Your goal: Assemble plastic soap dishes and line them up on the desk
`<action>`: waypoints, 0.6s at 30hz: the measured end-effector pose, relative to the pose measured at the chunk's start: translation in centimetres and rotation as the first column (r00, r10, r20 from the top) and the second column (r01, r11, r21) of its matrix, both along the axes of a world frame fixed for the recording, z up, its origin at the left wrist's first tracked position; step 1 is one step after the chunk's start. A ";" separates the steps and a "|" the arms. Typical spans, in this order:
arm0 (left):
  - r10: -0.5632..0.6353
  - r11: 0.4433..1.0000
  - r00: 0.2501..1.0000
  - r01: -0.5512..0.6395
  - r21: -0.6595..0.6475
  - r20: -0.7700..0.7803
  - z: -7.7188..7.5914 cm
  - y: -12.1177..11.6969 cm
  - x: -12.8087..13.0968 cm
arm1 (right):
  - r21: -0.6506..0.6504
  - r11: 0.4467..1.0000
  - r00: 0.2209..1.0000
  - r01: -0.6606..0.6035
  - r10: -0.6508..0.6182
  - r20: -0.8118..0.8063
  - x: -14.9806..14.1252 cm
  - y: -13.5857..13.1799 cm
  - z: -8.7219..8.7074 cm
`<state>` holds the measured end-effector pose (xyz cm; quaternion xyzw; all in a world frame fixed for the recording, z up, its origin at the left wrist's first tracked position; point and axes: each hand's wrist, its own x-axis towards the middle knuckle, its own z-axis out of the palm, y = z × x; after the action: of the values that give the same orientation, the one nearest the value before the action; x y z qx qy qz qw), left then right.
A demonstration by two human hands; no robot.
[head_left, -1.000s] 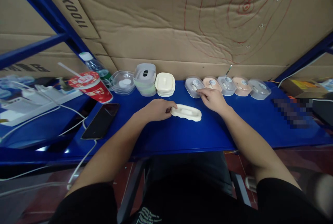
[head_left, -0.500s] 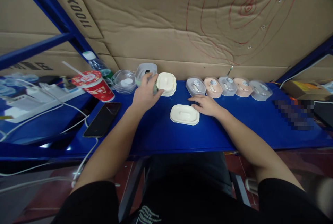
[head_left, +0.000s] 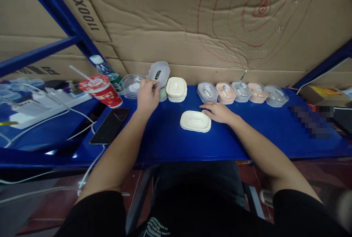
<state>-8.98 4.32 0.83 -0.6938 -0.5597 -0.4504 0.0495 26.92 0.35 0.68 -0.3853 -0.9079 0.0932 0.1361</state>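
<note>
My left hand (head_left: 147,95) is closed, thumb and fingers pinching the lower edge of a grey translucent plastic lid (head_left: 162,70) with a dark oval slot. The lid is tilted up above a stack of pale greenish pieces (head_left: 164,94), partly hidden by the hand. Just right of it stands a stack of cream square-rounded lids (head_left: 176,88). My right hand (head_left: 217,112) lies on the table with its fingers stretched out, beside the right end of a cream oval piece (head_left: 195,121) with a raised rim. Nothing shows in that hand.
Several lidded boxes in grey and peach (head_left: 226,93) line the back right of the blue table (head_left: 165,145). To the left are clear plastic covers (head_left: 131,84), a red cup (head_left: 102,91) with a straw, a bottle (head_left: 106,70), a phone (head_left: 109,126) and white cables.
The left hand has drawn back slightly left and closed on the grey lid, which has risen and tilted. My right hand and the cream oval piece have stayed put.
</note>
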 end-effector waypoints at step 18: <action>-0.261 0.927 0.965 0.239 0.290 0.039 1.6 -4.6 3.8 | -0.016 0.999 0.852 0.049 -0.051 -0.522 -0.2 -0.2 -0.1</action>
<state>-5.22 -0.28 2.38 -0.7275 -0.3980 -0.5546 0.0688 26.72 0.16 0.58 -0.3692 -0.8266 0.1917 0.3790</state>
